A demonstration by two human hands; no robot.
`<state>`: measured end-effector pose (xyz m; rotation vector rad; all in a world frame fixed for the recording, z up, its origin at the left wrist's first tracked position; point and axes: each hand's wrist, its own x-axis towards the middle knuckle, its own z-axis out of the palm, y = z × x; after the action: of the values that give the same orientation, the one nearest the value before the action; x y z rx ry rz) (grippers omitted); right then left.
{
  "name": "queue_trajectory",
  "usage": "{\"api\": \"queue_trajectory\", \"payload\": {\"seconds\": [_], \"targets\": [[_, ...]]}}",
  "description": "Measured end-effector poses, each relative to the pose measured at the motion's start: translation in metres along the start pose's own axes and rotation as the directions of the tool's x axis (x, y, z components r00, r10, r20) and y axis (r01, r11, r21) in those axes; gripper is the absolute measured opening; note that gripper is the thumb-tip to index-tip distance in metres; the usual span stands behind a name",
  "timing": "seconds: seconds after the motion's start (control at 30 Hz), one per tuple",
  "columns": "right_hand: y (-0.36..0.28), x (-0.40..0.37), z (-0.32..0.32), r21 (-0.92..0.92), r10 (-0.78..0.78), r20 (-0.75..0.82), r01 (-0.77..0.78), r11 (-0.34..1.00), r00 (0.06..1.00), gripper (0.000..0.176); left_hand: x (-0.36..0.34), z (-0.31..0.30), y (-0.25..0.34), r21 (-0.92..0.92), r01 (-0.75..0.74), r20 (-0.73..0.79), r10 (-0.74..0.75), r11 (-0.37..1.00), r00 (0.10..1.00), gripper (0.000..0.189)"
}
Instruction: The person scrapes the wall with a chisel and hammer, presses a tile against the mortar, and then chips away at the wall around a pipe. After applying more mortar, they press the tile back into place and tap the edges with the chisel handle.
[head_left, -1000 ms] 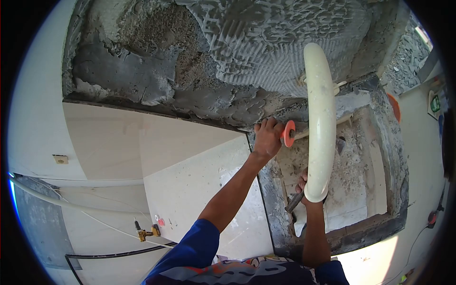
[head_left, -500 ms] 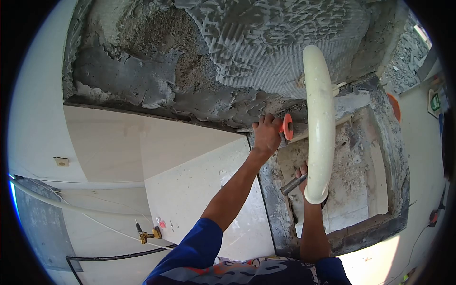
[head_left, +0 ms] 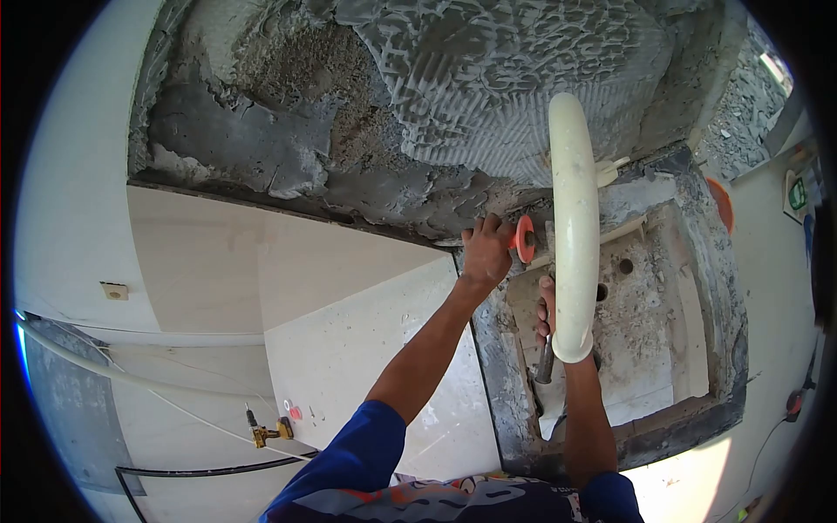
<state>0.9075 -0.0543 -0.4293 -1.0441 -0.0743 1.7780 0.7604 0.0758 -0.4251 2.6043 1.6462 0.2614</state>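
My left hand (head_left: 486,254) is wrapped round a chisel with an orange disc-shaped hand guard (head_left: 524,239), at the lower edge of the mortar-covered wall (head_left: 349,196). Its blade end is hidden by my fingers. Lower and to the right, my right hand (head_left: 547,307) is closed on a hammer, whose dark handle end (head_left: 546,362) sticks out below the fist. The hammer's head is mostly out of sight behind a curved cream-white pipe (head_left: 574,227). That pipe arches up close to the camera, between my right hand and the rubble-strewn recess.
A raised cement rim (head_left: 722,349) surrounds the recess, whose dusty floor (head_left: 645,322) has round holes. Pale panels (head_left: 375,349) lie left of it. A yellow cordless drill (head_left: 271,431) is at lower left, and an orange bowl-like object (head_left: 720,204) at right.
My right hand has moved up a little with the hammer, and its handle has swung from slanting left to pointing nearly straight down. My left hand keeps its hold on the chisel.
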Motion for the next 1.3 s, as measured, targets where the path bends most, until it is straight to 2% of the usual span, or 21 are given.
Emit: {"api": "queue_trajectory", "payload": {"seconds": [0.03,0.1,0.17,0.2,0.23,0.33,0.4,0.43,0.47,0.5,0.53,0.6,0.63,0.73,0.8,0.83,0.97,1.1,1.13,1.2,1.3], "targets": [[0.0,0.0,-0.004,0.085,-0.038,-0.004,0.038,0.996,0.999,0.028,-0.002,-0.001,0.0,0.013,-0.007,-0.009,0.008,1.0,1.0,0.028],[0.012,0.003,0.006,0.256,-0.055,-0.19,0.104,0.961,0.98,0.029,-0.005,-0.007,0.003,0.018,-0.009,-0.002,0.009,1.0,1.0,0.029],[0.038,0.021,0.011,0.145,-0.115,-0.289,0.162,0.976,0.95,0.029,0.0,-0.006,0.001,0.001,-0.016,-0.002,0.016,1.0,1.0,0.03],[0.016,0.005,0.019,-0.313,-0.013,-0.032,0.003,0.95,0.999,0.028,0.0,0.006,-0.006,-0.021,-0.013,-0.004,0.013,1.0,1.0,0.03],[0.016,0.005,0.012,-0.287,0.053,0.005,-0.05,0.957,0.999,0.027,0.0,0.004,-0.004,-0.044,-0.007,-0.005,0.006,0.999,1.0,0.031],[-0.015,-0.005,0.0,0.105,-0.057,-0.052,0.062,0.992,0.997,0.028,0.001,0.009,-0.006,-0.014,-0.015,-0.021,0.015,1.0,1.0,0.031],[-0.016,-0.014,0.024,0.468,-0.164,-0.333,0.314,0.826,0.928,0.029,0.0,0.006,-0.006,-0.009,-0.006,-0.017,0.006,1.0,1.0,0.029],[0.0,-0.008,0.023,0.221,-0.157,-0.218,0.205,0.953,0.963,0.029,-0.004,0.003,-0.005,0.008,0.007,-0.02,-0.007,1.0,1.0,0.029],[0.025,0.006,0.019,-0.053,-0.123,-0.11,0.118,0.992,0.986,0.029,-0.003,0.001,-0.004,0.023,0.009,-0.028,-0.009,1.0,1.0,0.029],[0.028,0.01,0.021,-0.334,-0.065,-0.02,0.054,0.941,0.998,0.029,0.0,0.003,-0.001,0.032,0.006,-0.037,-0.005,0.999,0.999,0.028],[0.033,0.007,0.017,-0.294,-0.036,-0.017,0.029,0.955,0.999,0.029,0.0,0.005,-0.003,0.012,0.012,-0.02,-0.012,1.0,1.0,0.028],[0.013,0.015,-0.008,0.005,-0.08,0.084,0.08,0.997,0.993,0.031,0.003,0.006,-0.004,-0.002,0.013,-0.006,-0.013,1.0,1.0,0.028],[-0.005,0.003,0.003,-0.012,-0.162,-0.058,0.162,0.987,0.985,0.031,0.0,0.005,-0.003,0.001,0.016,-0.005,-0.016,1.0,1.0,0.027],[-0.008,-0.006,0.03,0.392,-0.199,-0.354,0.339,0.855,0.914,0.031,-0.002,0.005,-0.003,0.036,0.006,-0.022,-0.005,0.999,1.0,0.029],[0.007,0.004,0.028,-0.075,-0.103,-0.071,0.098,0.992,0.992,0.032,-0.003,0.004,-0.004,0.019,0.008,-0.009,-0.008,1.0,1.0,0.032],[0.012,0.007,0.023,-0.332,0.001,0.041,0.013,0.943,0.999,0.032,-0.003,0.006,-0.003,0.007,0.008,-0.003,-0.008,1.0,1.0,0.033],[0.005,0.007,0.007,0.077,-0.049,-0.043,0.052,0.996,0.998,0.032,-0.003,0.01,-0.007,0.011,-0.003,0.023,0.003,1.0,1.0,0.035],[0.036,0.022,0.014,0.397,-0.097,-0.238,0.188,0.898,0.966,0.033,-0.003,0.014,-0.013,-0.006,-0.021,-0.042,0.02,1.0,0.999,0.03],[0.042,0.029,0.009,-0.041,-0.049,-0.132,0.044,0.998,0.99,0.032,-0.002,0.011,-0.009,-0.001,-0.007,-0.045,0.007,1.0,0.999,0.029],[0.035,0.024,-0.012,-0.024,0.069,0.041,-0.068,0.997,0.997,0.032,-0.001,0.006,-0.005,0.035,0.003,-0.03,-0.002,0.999,1.0,0.024],[0.02,0.014,-0.015,0.064,0.057,0.02,-0.058,0.996,0.998,0.032,-0.003,0.006,-0.003,0.0,-0.023,-0.056,0.023,1.0,0.998,0.025]]}}
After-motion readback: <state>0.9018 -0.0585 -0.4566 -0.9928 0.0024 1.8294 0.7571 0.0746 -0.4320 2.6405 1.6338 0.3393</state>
